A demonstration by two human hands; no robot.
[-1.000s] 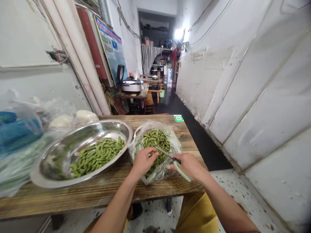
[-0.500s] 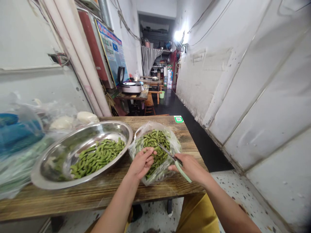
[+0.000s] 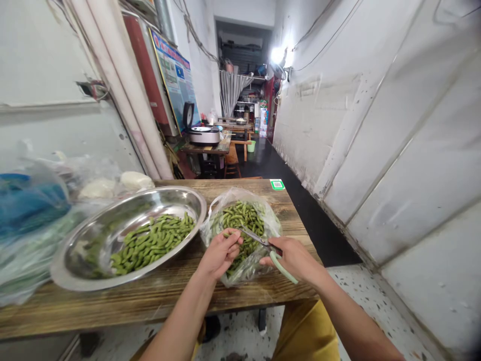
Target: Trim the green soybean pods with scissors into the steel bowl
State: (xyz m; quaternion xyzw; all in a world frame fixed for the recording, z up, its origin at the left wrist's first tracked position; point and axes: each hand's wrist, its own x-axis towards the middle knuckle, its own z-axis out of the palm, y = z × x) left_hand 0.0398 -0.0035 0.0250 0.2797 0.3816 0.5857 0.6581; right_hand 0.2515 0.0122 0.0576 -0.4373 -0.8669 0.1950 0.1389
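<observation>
Over the near left part of a clear plastic bag [image 3: 246, 278] full of green edamame pods [image 3: 244, 215], my left hand [image 3: 221, 253] pinches a pod, mostly covered by the fingers. Scissors [image 3: 280, 265] with pale green handles are gripped in my right hand [image 3: 295, 258]. Their blades point left, and the tips lie close to my left fingertips. Left of the bag stands a wide steel basin [image 3: 75, 278], with loose edamame pods [image 3: 154, 243] heaped in its right part.
Basin and bag rest on a wooden table [image 3: 150, 311]. Filled plastic bags [image 3: 33, 225] crowd its left end, behind and beside the basin. A green QR sticker [image 3: 277, 184] marks the far right corner. Beyond are a rice cooker [image 3: 204, 135] and a white wall [image 3: 376, 125] on the right.
The scissors' tips have shifted slightly left, nearer my left fingertips, and their handles look a little more spread. My left hand keeps its pinch over the bag.
</observation>
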